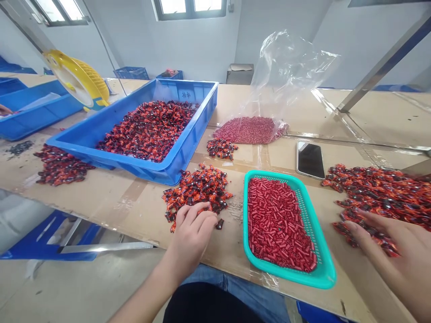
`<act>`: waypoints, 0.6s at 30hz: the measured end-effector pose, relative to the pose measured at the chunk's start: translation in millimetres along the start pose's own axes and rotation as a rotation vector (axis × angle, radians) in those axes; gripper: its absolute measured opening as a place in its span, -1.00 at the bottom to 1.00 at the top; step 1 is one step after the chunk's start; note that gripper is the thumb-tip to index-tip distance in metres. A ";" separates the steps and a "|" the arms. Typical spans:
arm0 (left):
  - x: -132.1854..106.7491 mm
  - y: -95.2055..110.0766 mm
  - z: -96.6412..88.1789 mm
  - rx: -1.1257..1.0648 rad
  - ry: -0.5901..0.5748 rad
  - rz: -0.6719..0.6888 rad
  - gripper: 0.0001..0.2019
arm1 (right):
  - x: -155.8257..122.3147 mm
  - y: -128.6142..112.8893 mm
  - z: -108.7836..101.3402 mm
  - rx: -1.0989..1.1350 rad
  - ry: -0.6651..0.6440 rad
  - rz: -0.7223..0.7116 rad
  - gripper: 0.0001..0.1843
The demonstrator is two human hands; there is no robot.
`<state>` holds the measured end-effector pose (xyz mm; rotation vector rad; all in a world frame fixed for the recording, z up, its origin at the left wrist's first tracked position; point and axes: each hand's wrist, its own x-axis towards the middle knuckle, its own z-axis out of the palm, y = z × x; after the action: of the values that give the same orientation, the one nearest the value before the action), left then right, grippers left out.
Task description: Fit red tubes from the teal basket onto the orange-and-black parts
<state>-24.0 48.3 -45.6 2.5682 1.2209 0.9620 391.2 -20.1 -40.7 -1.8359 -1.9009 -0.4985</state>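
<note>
My left hand [191, 229] rests curled on the near edge of a loose pile of small orange-and-black pieces [197, 197], and I cannot see whether its fingers hold one. My right hand [380, 237] lies with fingers spread on a larger pile of the same pieces [380, 193] at the right. Between my hands stands a teal plastic basket [323, 264] full of short red tubes [279, 224]. A wide blue plastic tray [188, 134] holding a heap of the orange-and-black pieces stands further ahead.
Cardboard [101, 202] covers the table. Further ahead lie a clear bag of red tubes [251, 130], a small pile of pieces [221, 149], and a phone [310, 159]. At the left are a yellow fan [77, 76], another pile [60, 166], a blue tray [37, 114], and another person's hand [4, 110].
</note>
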 end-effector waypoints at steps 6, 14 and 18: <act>0.1 13.4 -5.8 -0.314 0.138 -0.046 -0.78 | 29.8 -84.6 16.4 0.261 -0.116 -0.323 -0.70; -1.6 36.0 -14.7 -0.947 0.107 -0.382 -0.83 | 36.8 -102.9 46.6 0.272 -0.247 -0.340 -0.71; -2.4 40.6 -15.4 -1.278 0.053 -0.578 -0.80 | 39.3 -104.8 36.7 0.323 -0.250 -0.298 -0.83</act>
<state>-8.0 17.5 -19.4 1.1340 0.8026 1.1100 283.6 27.6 -44.5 -1.4704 -2.2820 -0.0438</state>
